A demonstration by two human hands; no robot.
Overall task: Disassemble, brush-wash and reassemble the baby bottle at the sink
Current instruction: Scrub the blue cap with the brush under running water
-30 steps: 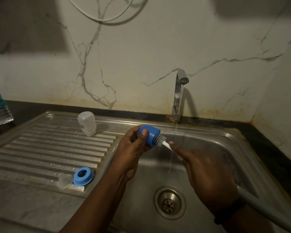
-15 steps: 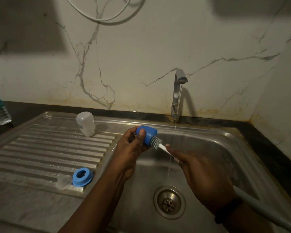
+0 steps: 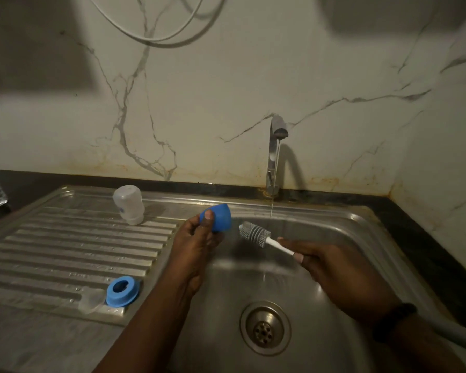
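Risk check, mid-wash. Left hand pinches the blue cap between thumb and fingers, held over the basin's left edge, opening turned toward the brush. Right hand is closed around the brush's white handle; bristle head is out of the cap, just beside it, in the air under the thin stream from the tap.

Other parts sit on the drainboard: clear bottle body upside down near the back, blue screw ring at the front edge with the clear nipple touching it on the left.

Failure modes as I see them:
- Cap grip is fingertips only on wet plastic. A hard push from the brush could pop it loose into the sink, toward the drain.
- Ring and nipple lie close to the drainboard's front lip and near the left forearm. An elbow sweep could knock them off or into the basin.
- Nipple is nearly invisible in this dim light, easy to miss at reassembly.
- Stream is weak; rinse may leave residue.
- Inverted bottle body looks top-heavy on the ridges, could tip if bumped.
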